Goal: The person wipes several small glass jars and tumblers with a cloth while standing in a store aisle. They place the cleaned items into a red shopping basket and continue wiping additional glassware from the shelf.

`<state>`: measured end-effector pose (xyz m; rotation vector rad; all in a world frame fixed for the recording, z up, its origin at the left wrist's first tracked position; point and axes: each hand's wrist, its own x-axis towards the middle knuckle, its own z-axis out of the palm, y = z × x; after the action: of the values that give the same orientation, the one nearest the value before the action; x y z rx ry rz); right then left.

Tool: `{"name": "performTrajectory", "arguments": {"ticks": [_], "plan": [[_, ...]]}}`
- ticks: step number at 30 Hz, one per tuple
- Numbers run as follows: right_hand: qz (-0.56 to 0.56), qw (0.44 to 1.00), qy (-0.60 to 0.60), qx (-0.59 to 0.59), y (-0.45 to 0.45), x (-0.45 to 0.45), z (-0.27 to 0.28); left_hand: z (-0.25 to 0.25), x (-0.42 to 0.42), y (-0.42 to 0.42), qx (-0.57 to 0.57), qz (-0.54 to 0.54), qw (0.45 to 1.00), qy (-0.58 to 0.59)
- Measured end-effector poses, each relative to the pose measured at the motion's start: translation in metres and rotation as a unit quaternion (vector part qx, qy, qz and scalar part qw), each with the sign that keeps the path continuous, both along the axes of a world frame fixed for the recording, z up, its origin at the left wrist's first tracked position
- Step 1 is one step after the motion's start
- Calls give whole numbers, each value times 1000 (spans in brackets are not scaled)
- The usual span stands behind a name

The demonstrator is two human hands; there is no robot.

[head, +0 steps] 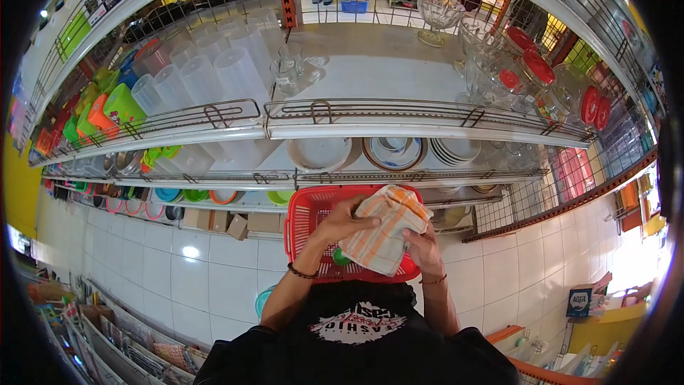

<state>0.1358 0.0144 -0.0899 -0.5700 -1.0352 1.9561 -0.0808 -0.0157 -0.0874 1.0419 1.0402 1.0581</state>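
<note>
A white cloth with orange stripes (382, 232) is spread between my two hands, above a red plastic basket (299, 214). My left hand (344, 219) grips the cloth at its left side, thumb on top. At its right side, my right hand (426, 246) holds the edge with the thumb on the fabric. Whether anything is wrapped inside the cloth cannot be seen. Below the cloth, a small green object (340, 256) shows inside the basket, partly covered.
Ahead, a shelf (368, 75) with a wire guard rail (368, 112) holds translucent plastic tumblers (197, 72), two small drinking glasses (286, 76), a footed glass bowl (438, 16) and red-lidded glass jars (566, 91). Plates (395, 152) stand one level lower. A turquoise item (263, 302) sits by my left arm.
</note>
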Motion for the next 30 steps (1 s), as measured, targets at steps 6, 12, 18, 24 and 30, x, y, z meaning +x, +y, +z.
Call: {"name": "performTrajectory", "arguments": {"ticks": [6,12,18,24,30], "plan": [[-17,997,54,-48,-4,-4,-10,-9,4,-7,-52,46,991,-113],[41,982,-72,-169,-7,-20,-3,-18,26,-2,7,159,958,-239],[-32,997,-67,-29,-5,-17,-3,2,18,-7,109,179,968,-137],[-82,964,-183,176,6,-6,4,6,-10,-14,215,91,960,152],[63,963,-175,193,9,0,33,10,-11,-12,94,33,994,52]]}}
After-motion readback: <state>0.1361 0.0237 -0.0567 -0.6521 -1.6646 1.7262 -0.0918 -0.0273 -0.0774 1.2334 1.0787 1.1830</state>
